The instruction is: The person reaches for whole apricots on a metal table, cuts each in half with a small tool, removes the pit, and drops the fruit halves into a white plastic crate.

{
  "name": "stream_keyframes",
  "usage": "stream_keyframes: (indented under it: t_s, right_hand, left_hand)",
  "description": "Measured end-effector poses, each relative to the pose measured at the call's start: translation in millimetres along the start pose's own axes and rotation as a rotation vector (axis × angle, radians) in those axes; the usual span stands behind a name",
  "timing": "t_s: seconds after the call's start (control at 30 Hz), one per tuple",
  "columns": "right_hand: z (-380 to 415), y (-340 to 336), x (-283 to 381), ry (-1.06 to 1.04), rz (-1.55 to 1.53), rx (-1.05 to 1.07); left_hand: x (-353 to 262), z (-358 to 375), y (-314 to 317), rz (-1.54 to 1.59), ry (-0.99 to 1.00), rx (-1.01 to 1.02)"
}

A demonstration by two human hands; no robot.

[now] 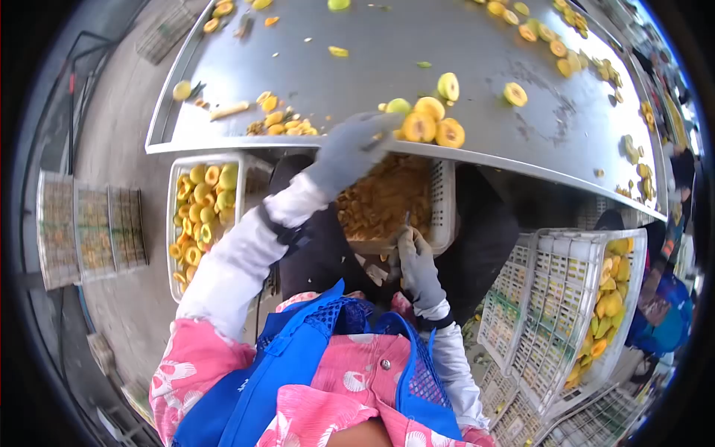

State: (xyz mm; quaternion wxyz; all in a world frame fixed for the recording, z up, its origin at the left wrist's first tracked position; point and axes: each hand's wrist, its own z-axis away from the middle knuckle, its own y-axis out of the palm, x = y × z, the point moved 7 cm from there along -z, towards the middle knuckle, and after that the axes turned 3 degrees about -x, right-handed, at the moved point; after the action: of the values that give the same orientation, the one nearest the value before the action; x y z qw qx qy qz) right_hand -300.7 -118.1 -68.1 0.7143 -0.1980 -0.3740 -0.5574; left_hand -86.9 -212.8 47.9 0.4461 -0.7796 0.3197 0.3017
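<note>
My left hand (359, 145), in a grey glove, reaches over the near edge of the metal table (298, 67). Its fingers are stretched toward a small heap of halved yellow peaches (419, 127) and somewhat blurred. My right hand (418, 272), also gloved, is closed around a thin metal tool (407, 217) pointing upward; its working end is too small to make out. Between my knees, under the table edge, stands a white crate (445, 201) of brownish-orange scraps, probably pits and peel.
On my left stands a white crate (173, 223) of peach halves. Stacked crates (547, 279) with fruit stand to my right, more crates (89, 231) farther left. Scraps (287, 125) and peach halves (515, 94) lie on the table. A person in blue (670, 313) is at far right.
</note>
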Motion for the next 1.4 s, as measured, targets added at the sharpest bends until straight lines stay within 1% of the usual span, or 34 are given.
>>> stream_keyframes:
  t_s: [0.03, 0.1, 0.13, 0.2, 0.23, 0.3, 0.33, 0.37, 0.43, 0.47, 0.5, 0.53, 0.57, 0.6, 0.63, 0.67, 0.7, 0.73, 0.77, 0.8, 0.83, 0.87, 0.9, 0.97, 1.0, 1.03, 1.1, 1.13, 1.17, 1.23, 1.27, 1.33, 1.37, 1.4]
  right_hand:
    - [3, -4, 2, -0.068, 0.003, 0.013]
    - [7, -17, 9, -0.118, 0.043, -0.011]
    - [6, -23, 5, -0.1, 0.022, -0.007]
    - [3, -30, -1, -0.074, -0.018, 0.002]
    - [3, -33, 4, -0.147, 0.027, -0.009]
    - [5, -35, 12, -0.289, 0.111, -0.031]
    - [7, -35, 14, -0.022, -0.066, -0.018]
    - [2, -34, 16, -0.017, -0.07, -0.013]
    - [-8, -34, 28, -0.168, -0.077, -0.055]
    - [-16, -31, 27, -0.129, -0.21, -0.049]
    - [-17, -28, 36, -0.129, -0.202, -0.042]
    - [-15, -27, 53, -0.188, -0.188, -0.084]
    - [-14, -26, 68, -0.244, -0.177, -0.132]
    - [-14, -25, 83, -0.374, -0.208, -0.188]
    - [-13, -24, 97, -0.503, -0.236, -0.246]
    - [-18, -26, 103, -0.565, -0.213, -0.313]
    - [-15, -16, 115, -0.53, -0.399, -0.223]
    - [-7, -5, 125, -0.447, -0.536, -0.164]
    - [-1, 6, 128, -0.362, -0.674, -0.102]
    - [0, 10, 120, -0.362, -0.668, -0.098]
    - [-4, 28, 109, -0.309, -0.711, 0.125]
    - [-3, 44, 101, -0.253, -0.745, 0.347]
    - [1, 47, 95, -0.254, -0.732, 0.349]
    - [14, 57, 86, -0.317, -0.558, 0.326]
    - [25, 59, 88, -0.12, -0.553, 0.104]
    - [28, 59, 86, -0.117, -0.542, 0.109]
    - [35, 48, 85, -0.225, -0.096, 0.037]
    - [37, 48, 87, -0.356, -0.013, 0.03]
    - [38, 46, 86, -0.356, -0.005, 0.034]
    - [43, 48, 91, -0.467, 0.348, 0.005]
    - [43, 50, 89, -0.468, 0.347, 0.006]
    - [53, 52, 103, -0.759, 0.528, -0.153]
    - [54, 52, 102, -0.759, 0.528, -0.152]
    - [57, 53, 103, -0.786, 0.525, -0.153]
  left_hand:
    - [-21, -23, 38, -0.267, 0.306, 0.009]
    - [-17, -48, 85, -0.359, 0.226, 0.2]
    - [-19, -61, 96, -0.366, 0.23, 0.218]
    - [1, -78, 116, -0.706, -0.005, 0.448]
    - [0, -80, 118, -0.711, -0.002, 0.456]
    - [7, -80, 119, -0.738, -0.124, 0.477]
    - [10, -75, 118, -0.744, -0.129, 0.486]
    - [15, -70, 112, -0.644, -0.155, 0.472]
    - [24, -61, 104, -0.546, -0.184, 0.456]
    - [31, -58, 96, -0.464, -0.279, 0.383]
    - [36, -54, 86, -0.38, -0.37, 0.305]
    - [37, -49, 80, -0.378, -0.373, 0.297]
    - [32, -45, 73, -0.114, -0.347, 0.233]
    - [25, -38, 68, 0.15, -0.319, 0.172]
    - [8, -29, 61, 0.155, -0.324, 0.178]
    - [-18, -15, 58, 0.336, -0.293, 0.248]
    - [-42, -3, 55, 0.517, -0.258, 0.307]
    - [-61, 6, 50, 0.391, -0.06, 0.307]
    - [-66, 14, 47, 0.393, -0.06, 0.299]
    - [-67, 20, 40, 0.536, -0.118, 0.205]
    - [-72, 26, 30, 0.679, -0.173, 0.109]
    - [-71, 38, 26, 0.647, -0.376, 0.133]
    - [-68, 46, 25, 0.655, -0.373, 0.123]
    - [-48, 70, 33, 0.959, -0.552, 0.023]
    - [-55, 74, 29, 1.115, -0.637, -0.076]
    - [-53, 77, 24, 1.119, -0.635, -0.089]
    - [-42, 81, 21, 1.381, -0.648, -0.157]
    - [-34, 86, 26, 1.497, -0.684, -0.115]
    - [-29, 89, 26, 1.502, -0.68, -0.123]
    - [-29, 89, 21, 1.302, -0.62, -0.093]
    - [-31, 91, 20, 1.301, -0.619, -0.093]
    - [-43, 91, 18, 1.262, -0.602, -0.064]
    - [-47, 92, 15, 1.262, -0.603, -0.065]
    - [-53, 91, 7, 1.086, -0.538, -0.067]
